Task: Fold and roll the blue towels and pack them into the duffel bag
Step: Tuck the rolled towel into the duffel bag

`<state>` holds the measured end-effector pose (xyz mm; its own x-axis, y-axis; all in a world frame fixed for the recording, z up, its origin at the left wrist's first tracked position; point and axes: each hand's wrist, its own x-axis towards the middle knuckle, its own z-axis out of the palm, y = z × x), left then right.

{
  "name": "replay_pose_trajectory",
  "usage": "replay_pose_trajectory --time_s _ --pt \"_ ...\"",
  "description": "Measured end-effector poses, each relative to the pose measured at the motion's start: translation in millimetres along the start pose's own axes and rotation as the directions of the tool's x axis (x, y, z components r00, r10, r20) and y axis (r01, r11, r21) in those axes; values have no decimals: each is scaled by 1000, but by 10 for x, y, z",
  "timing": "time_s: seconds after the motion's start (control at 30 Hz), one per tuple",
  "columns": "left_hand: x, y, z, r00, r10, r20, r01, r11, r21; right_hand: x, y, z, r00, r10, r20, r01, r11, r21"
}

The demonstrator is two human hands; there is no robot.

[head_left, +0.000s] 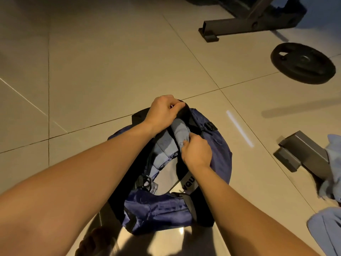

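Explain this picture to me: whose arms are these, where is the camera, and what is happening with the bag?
No machine here: these are a person's bare arms, filmed by a camera worn on the head, looking down. A blue bag lies open on the tiled floor. The left hand grips the bag's far rim. The right hand pinches a rolled towel inside the bag, beside other rolled towels. At the right, loose towels lie on the floor. A weight plate and a metal frame lie farther off.
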<state>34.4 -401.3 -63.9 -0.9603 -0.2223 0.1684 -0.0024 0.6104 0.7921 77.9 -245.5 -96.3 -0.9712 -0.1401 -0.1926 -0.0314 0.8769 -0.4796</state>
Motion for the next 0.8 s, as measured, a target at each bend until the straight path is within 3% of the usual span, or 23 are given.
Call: replay_pose_trajectory --time_s 0.1,0.2,0.4,0.53,0.67,0.8 --pt "87 5 -24 993 7 122 -8 1000 7 139 -21 137 997 -41 72 41 999 9" --pt "167 -55 -40 976 -23 218 10 998 63 278 -13 186 996 30 85 -33 999 33" --pt "276 -176 -32 954 -192 231 238 952 -190 397 -87 231 992 59 -110 -43 989 141" --pt "269 -186 -8 948 -210 241 270 929 -254 405 -27 318 991 137 12 -136 964 230" --pt "263 -178 56 942 -191 277 256 941 -223 455 -103 416 973 220 -65 -176 898 403" --pt "257 -170 77 938 -155 312 216 961 -174 433 -59 537 950 313 8 -280 837 471"
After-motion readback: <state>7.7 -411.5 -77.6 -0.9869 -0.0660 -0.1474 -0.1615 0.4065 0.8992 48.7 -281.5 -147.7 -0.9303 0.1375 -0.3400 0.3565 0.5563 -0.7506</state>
